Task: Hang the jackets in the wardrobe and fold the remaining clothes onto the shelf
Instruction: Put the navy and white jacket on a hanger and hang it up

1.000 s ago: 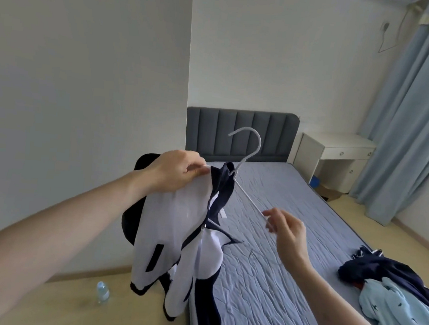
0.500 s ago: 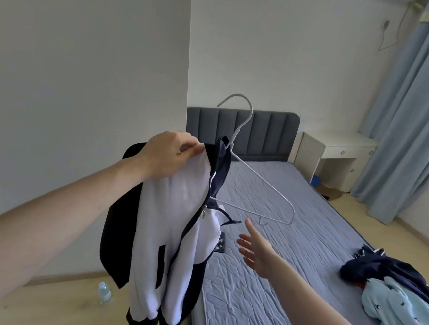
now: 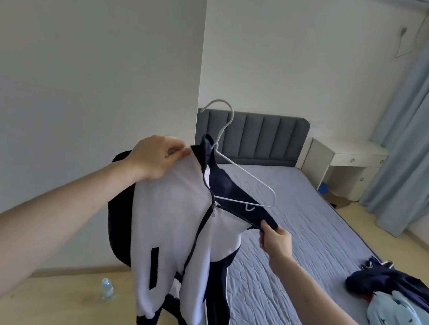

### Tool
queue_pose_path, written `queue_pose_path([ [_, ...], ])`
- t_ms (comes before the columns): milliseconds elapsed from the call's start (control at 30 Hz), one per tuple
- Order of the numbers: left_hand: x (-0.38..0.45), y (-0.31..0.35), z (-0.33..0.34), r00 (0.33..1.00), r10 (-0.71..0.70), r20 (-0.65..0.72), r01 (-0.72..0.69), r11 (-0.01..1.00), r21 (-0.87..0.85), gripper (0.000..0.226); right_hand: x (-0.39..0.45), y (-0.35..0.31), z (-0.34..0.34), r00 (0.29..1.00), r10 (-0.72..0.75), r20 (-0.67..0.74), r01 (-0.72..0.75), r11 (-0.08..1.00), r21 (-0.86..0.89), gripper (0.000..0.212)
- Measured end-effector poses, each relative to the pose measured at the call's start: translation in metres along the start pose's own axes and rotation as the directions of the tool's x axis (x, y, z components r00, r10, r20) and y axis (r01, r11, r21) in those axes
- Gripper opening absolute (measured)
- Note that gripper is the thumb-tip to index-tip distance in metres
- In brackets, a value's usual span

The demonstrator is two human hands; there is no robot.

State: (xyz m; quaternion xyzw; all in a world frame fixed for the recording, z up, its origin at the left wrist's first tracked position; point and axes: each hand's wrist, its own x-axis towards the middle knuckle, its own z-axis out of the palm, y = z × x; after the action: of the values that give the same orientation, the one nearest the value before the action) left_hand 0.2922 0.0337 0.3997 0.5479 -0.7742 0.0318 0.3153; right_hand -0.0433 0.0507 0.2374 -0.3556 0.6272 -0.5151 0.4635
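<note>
Jacket (image 3: 177, 226): white front with navy collar, sleeves and hem, held up in the air over the left edge of the bed; the zip is partly open and the hem hangs down past the mattress edge.
Hanger (image 3: 235, 174): thin white wire, its left arm inside the jacket's left shoulder, its right arm bare and sticking out over the bed; the hook points up in front of the headboard.
Left hand (image 3: 157, 158): fingers curled, pinching the jacket's shoulder fabric beside the collar.
Right hand (image 3: 276, 240): fingers (image 3: 267, 226) pinching the navy edge of the open right front, pulled out to the right below the hanger's bare arm.
Bed (image 3: 306, 221): blue-grey quilted mattress with a grey padded headboard (image 3: 261, 138).
Pile of clothes (image 3: 399, 305): dark navy and pale blue pieces heaped at the bed's right edge, well apart from the jacket.
Bottle (image 3: 107, 288): small and clear, on the wooden floor by the wall, left of the bed.
Nightstand (image 3: 344, 162): white, beside the headboard's right end.
Curtain (image 3: 421, 127): pale blue, along the right wall.
</note>
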Motion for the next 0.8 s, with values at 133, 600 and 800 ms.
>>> queue_pose_path([
  [133,-0.009,-0.006,0.011,0.999,-0.029,0.038,0.028,0.999,0.029,0.048,0.003,-0.014,-0.02,0.996,-0.062,-0.068,0.065,0.997,0.049,0.024],
  [600,-0.016,0.012,0.022,0.989,0.049,0.142,-0.027,0.988,-0.15,0.052,0.018,-0.045,-0.042,0.967,0.141,-0.213,-0.082,0.961,0.266,0.028],
  [800,-0.017,0.005,0.029,0.987,0.085,0.139,-0.092,0.995,0.042,0.049,0.013,-0.052,-0.046,0.981,0.028,-0.19,0.013,0.978,0.21,0.031],
])
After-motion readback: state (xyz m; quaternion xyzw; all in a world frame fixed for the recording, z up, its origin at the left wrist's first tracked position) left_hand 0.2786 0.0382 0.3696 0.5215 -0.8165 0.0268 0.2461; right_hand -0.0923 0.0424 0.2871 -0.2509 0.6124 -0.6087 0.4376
